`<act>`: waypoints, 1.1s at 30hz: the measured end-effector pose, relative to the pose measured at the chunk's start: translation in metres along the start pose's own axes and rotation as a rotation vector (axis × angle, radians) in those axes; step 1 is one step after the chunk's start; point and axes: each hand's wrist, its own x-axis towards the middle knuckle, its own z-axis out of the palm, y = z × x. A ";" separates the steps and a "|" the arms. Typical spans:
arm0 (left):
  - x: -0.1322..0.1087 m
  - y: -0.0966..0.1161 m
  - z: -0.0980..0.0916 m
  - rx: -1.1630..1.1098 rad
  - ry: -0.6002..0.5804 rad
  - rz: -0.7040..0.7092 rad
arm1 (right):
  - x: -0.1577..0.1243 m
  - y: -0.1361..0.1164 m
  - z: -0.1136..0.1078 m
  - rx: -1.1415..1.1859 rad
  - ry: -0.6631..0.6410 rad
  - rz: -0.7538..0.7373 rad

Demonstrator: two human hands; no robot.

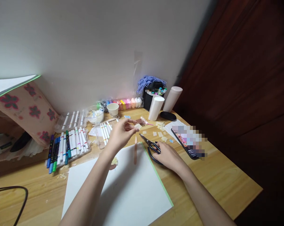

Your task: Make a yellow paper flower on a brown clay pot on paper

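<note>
My left hand (123,133) is raised above the far edge of a white sheet (137,188). Between its thumb and fingers it pinches a small pale translucent piece (138,126). On the right, my right hand (168,157) rests low over the table, its fingers on the black handles of a pair of scissors (153,146) pointing up and left. A thin brown stick with a pointed end (135,153) lies on the sheet between my hands. Beside my left forearm, partly hidden by it, is a clump of cream-coloured bits (114,161) on a small brownish base.
Small pale squares (160,134) lie scattered past the scissors. A phone (187,144) is at the right. Marker trays (73,146), a paper cup (113,110), a clear bowl (94,115), a white cylinder (156,108) and a black pen holder (147,97) stand along the wall.
</note>
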 end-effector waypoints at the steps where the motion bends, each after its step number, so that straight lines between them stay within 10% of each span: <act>1: 0.000 0.000 0.000 0.003 -0.002 0.000 | 0.002 0.000 -0.002 0.105 0.005 0.007; 10: -0.007 -0.002 0.014 0.044 -0.283 0.014 | 0.006 -0.018 -0.003 1.274 -0.100 0.167; 33: -0.016 0.008 0.017 0.284 -0.495 0.162 | 0.005 -0.016 0.011 1.330 -0.078 0.151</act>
